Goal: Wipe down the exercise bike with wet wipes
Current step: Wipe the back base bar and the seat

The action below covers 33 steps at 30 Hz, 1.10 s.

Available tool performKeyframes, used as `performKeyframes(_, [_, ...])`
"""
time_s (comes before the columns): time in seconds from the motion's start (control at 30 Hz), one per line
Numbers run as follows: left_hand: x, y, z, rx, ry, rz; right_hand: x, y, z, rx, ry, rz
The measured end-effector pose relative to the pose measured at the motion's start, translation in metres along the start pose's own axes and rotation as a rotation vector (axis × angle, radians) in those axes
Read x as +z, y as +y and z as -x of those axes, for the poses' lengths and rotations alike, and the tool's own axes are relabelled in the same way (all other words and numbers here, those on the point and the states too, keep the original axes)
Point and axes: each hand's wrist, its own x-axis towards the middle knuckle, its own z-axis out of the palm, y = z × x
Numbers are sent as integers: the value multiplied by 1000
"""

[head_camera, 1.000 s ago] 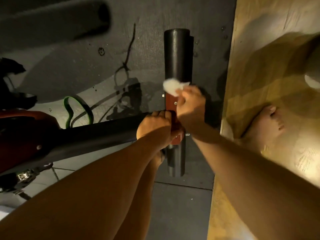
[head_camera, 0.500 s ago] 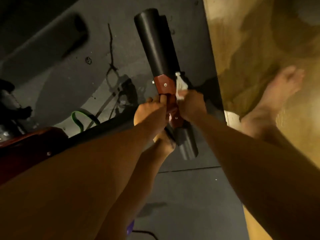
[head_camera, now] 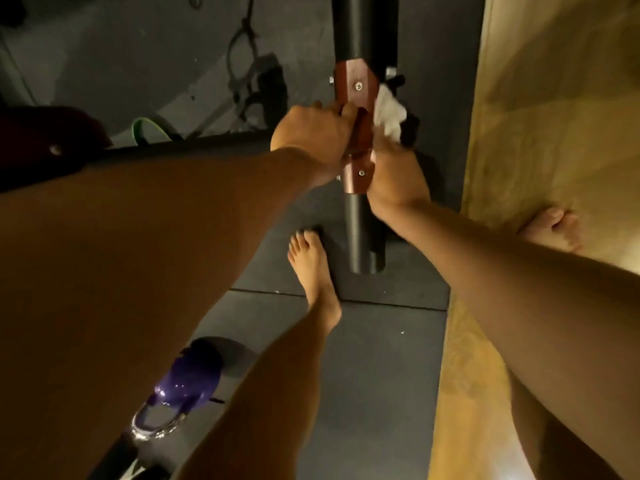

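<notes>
Matt black tube (head_camera: 365, 36), glossy red bracket (head_camera: 356, 86), soft white wipe (head_camera: 389, 114)

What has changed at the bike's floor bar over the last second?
The right hand drew the white crumpled wet wipe off the top of the red metal bracket round to its right side. The left hand still grips the bracket; the black round bar lies as before.

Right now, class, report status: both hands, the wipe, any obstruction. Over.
Left hand grips red bracket. Right hand holds wet wipe against bracket's right side. Bare foot beside black stabilizer bar, apart.
</notes>
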Motion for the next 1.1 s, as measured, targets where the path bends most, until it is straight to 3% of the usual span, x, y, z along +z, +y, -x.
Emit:
performKeyframes(0.1, [8, 1, -3, 13, 49, -27, 33, 17, 48, -277, -305, 240])
performKeyframes(0.13, [9, 1, -3, 20, 53, -40, 37, 20, 52, -343, -338, 222])
performKeyframes(0.27, [3, 2, 1, 14, 90, 11, 25, 15, 11, -288, -81, 61])
performKeyframes(0.3, [5, 1, 7, 58, 176, 86, 22, 16, 2, -291, -6, 88])
performKeyframes(0.37, [16, -1, 24, 106, 577, 272, 25, 20, 8, -285, 27, 136])
performKeyframes(0.4, [28, 2, 35, 67, 781, 381, 30, 21, 17, -268, 36, 169])
performKeyframes(0.43, [42, 11, 50, 8, 876, 445, 37, 20, 26, -250, 37, 203])
performKeyframes(0.47, [61, 25, 66, -41, 827, 516, 45, 19, 34, -250, 11, 234])
performKeyframes(0.5, [85, 44, 83, -93, 656, 627, 48, 18, 36, -272, 11, 293])
performKeyframes(0.57, [134, 83, 116, -305, 146, 882, 39, 19, 25, -374, -2, 383])
performKeyframes(0.6, [155, 99, 129, -445, 10, 922, 32, 21, 16, -396, -41, 423])
performKeyframes(0.7, [189, 120, 141, -679, -56, 954, 21, 28, 2, -265, -90, 501])
performKeyframes(0.8, [167, 106, 123, -795, -51, 1138, 42, 30, 36, -189, -136, 495])
performKeyframes(0.87, [143, 97, 104, -791, 66, 1340, 53, 35, 57, -196, -349, 425])
performKeyframes(0.93, [122, 93, 84, -702, 194, 1464, 60, 39, 67, -345, -407, 490])
performKeyframes(1.0, [113, 93, 69, -709, 133, 1522, 56, 37, 62, -352, -449, 511])
performKeyframes(1.1, [129, 94, 64, -900, -4, 1692, 52, 47, 55, -285, -397, 299])
